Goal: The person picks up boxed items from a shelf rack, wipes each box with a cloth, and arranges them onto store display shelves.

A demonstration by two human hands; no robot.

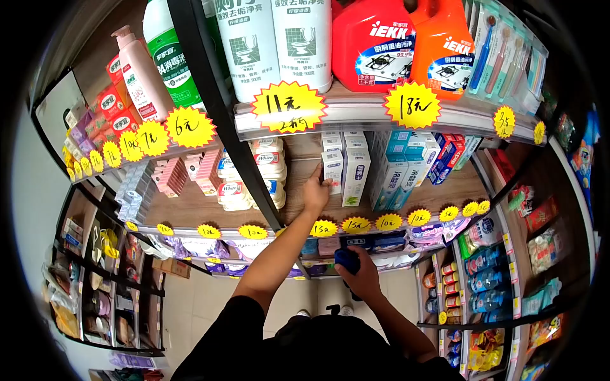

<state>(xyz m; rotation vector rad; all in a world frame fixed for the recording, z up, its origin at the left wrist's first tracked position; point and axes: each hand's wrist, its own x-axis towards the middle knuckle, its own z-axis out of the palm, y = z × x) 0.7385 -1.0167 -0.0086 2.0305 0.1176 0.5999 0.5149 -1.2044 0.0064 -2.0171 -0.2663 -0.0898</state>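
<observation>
On the middle shelf, my left hand point(316, 192) reaches in with its fingers against the left side of a short stack of white boxes point(332, 166). Taller white boxes point(356, 170) stand just right of that stack. Lower down, in front of the shelves, my right hand point(361, 274) is wrapped round a dark blue object point(347, 260), whose far end is hidden by the fingers. Light blue boxes point(395, 171) are further right on the same shelf.
A black upright post point(254, 178) divides the shelves left of my left arm. Overhead, the upper shelf edge point(368, 117) carries yellow price tags, white bottles point(302, 44) and a red jug point(372, 38). White-lidded tubs point(270, 159) are left of the post.
</observation>
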